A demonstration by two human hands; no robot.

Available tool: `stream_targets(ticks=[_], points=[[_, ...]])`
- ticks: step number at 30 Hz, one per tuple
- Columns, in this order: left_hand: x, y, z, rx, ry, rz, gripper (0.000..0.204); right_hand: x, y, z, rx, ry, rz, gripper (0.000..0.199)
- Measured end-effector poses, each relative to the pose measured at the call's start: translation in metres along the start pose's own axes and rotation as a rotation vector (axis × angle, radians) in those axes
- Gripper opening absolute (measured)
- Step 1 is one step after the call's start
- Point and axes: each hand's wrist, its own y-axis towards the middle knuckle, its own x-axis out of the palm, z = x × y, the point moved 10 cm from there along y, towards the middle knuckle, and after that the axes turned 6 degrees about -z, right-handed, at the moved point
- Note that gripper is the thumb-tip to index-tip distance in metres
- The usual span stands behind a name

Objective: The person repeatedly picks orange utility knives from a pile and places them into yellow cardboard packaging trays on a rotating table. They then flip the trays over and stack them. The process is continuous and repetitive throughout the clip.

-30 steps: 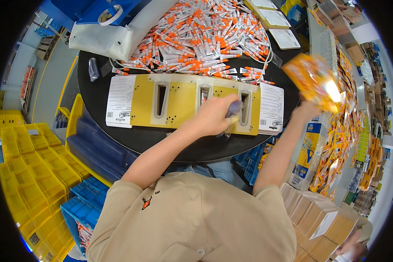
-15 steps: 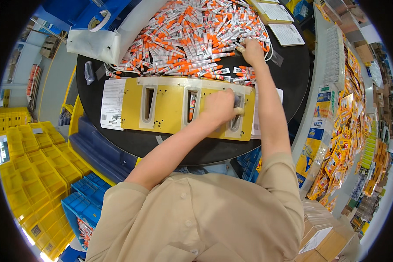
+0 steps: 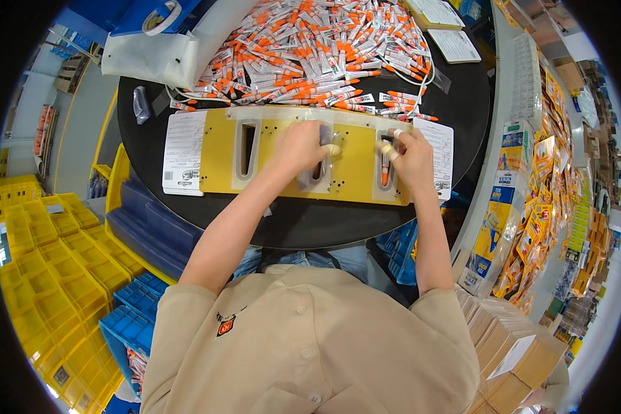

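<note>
A long yellow plate (image 3: 352,172) with slots edged in clear plastic lies on the black round table. My left hand (image 3: 299,148) is closed over the middle slot, its thumb along the slot's right side. Something greyish and see-through shows beneath it, mostly covered by the fingers. At the right slot, my right hand (image 3: 412,157) pinches the upper end of a small orange-capped tube (image 3: 385,170), which lies lengthwise in the slot. Pale covers sit on some fingertips. The left slot (image 3: 247,148) looks dark inside. Printed white cards (image 3: 181,155) stick out past both plate ends.
A heap of orange-capped tubes (image 3: 310,52) spreads behind the plate, bordered by a white cord (image 3: 423,86). Card stacks (image 3: 454,45) lie at the far right. A tape roll (image 3: 162,17) is at the far left. Yellow crates (image 3: 55,276) stand left; cartons (image 3: 507,345) stand right.
My right hand has come back from the heap to the right slot, where a tube now lies. My left hand has moved left from the right slot to the middle one.
</note>
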Motion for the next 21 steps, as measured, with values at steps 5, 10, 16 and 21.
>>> stream_targets(ticks=[5, 10, 16, 21], points=[[-0.011, -0.005, -0.015, -0.093, 0.198, -0.007, 0.055, 0.021, 0.084, -0.011, -0.194, 0.001, 0.17, 0.024], [-0.019, -0.021, -0.037, 0.002, -0.089, -0.02, 0.051, 0.075, 0.168, -0.004, -0.153, -0.347, -0.001, 0.024], [-0.064, -0.051, -0.096, 0.119, -0.362, 0.156, 0.041, 0.042, 0.118, -0.042, -0.084, 0.159, 0.046, 0.032], [-0.071, -0.037, -0.114, -0.014, -0.047, 0.081, 0.049, 0.093, 0.04, -0.077, 0.12, 0.575, -0.163, 0.034]])
